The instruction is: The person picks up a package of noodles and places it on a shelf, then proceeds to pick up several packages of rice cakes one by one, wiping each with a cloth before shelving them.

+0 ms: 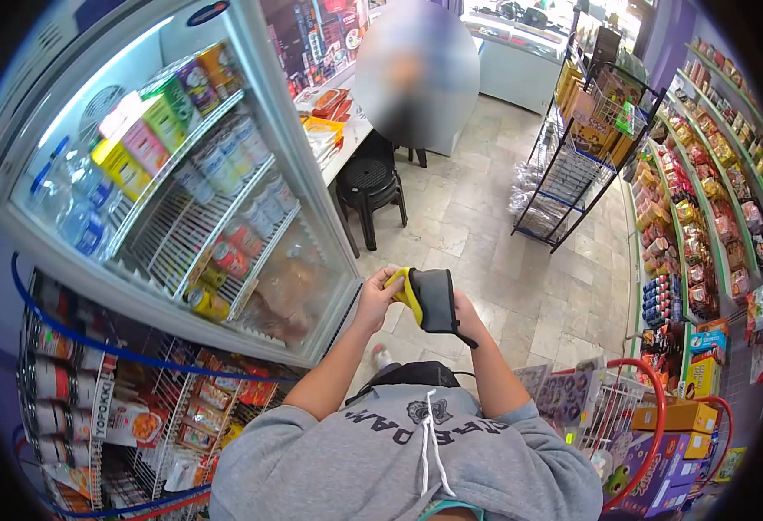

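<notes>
A grey-and-yellow cloth [434,301] with black edging and a small dark tab at its lower corner is held up in front of my body. My left hand [380,295] pinches its yellow side, with the thumb and fingers closed on it. At the grey side is my right hand [466,314], its fingers mostly hidden behind the fabric as it grips from the back. The yellow side curls over toward the left hand, while the grey face lies fairly flat.
A glass-fronted drinks fridge [312,304] stands close on my left, above a wire snack rack [173,382]. Black stacked stools [369,187] and a blurred person [416,78] are ahead. A metal rack [564,174], snack shelves [703,200] and a red-rimmed wire basket [659,382] line the right.
</notes>
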`<state>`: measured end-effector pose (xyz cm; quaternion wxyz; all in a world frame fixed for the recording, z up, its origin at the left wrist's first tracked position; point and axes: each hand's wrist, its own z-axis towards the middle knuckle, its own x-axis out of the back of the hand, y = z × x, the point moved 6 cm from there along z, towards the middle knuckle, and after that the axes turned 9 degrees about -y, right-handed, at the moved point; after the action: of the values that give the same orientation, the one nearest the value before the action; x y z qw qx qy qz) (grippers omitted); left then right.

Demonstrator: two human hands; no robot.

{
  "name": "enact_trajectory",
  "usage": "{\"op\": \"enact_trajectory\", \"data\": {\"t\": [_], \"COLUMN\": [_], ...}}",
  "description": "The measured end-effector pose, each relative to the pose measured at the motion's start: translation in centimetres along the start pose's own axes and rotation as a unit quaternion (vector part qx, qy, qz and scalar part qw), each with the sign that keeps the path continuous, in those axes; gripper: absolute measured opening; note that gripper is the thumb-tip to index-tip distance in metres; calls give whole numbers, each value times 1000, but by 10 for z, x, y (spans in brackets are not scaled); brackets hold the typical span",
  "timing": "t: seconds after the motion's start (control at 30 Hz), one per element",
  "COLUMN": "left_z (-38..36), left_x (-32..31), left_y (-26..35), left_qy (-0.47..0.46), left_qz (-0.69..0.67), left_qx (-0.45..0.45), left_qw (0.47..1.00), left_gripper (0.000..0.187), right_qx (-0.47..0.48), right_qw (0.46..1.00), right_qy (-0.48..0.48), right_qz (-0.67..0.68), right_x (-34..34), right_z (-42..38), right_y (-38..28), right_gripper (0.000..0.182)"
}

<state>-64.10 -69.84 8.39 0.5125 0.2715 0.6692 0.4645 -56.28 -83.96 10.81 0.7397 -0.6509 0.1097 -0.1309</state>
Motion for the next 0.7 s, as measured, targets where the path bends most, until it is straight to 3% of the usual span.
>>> {"op": "enact_trajectory", "data": {"t": [0.03,0.07,0.1,0.23,0.3,0.37,0.43,0.5,0.53,0.6,0.7], "left_z": [17,34,52,131,176,222,262,303,323,358,416], "left_x": [-2,-4,-5,-8,-15,-21,-35,-40,-42,-41,-26], "left_y": [2,5,6,20,39,53,67,68,65,65,65], "left_qy": [2,4,2,14,16,6,-32,-46,-65,-80,-63], "left_qz": [35,69,69,204,369,381,521,510,491,472,365], "left_qx": [-9,-19,-19,-70,-142,-159,-214,-210,-197,-183,-110], "left_qw": [999,997,997,976,918,911,826,833,846,859,922], "left_gripper": [18,17,17,18,21,19,24,25,26,26,24], "right_qx": [0,-1,-3,-88,-113,-130,-137,-86,-63,-38,-5], "right_qw": [1000,977,908,880,879,827,833,885,895,891,884], "right_qy": [2,48,90,119,90,52,55,118,91,96,114], "right_qz": [1,210,409,452,454,544,533,442,433,442,454], "right_x": [12,29,44,81,96,117,148,185,204,233,279], "right_z": [9,20,31,82,111,141,170,197,207,223,256], "right_y": [4,14,28,79,81,85,89,87,99,97,84], "right_gripper": [28,27,25,31,37,37,38,35,33,32,32]}}
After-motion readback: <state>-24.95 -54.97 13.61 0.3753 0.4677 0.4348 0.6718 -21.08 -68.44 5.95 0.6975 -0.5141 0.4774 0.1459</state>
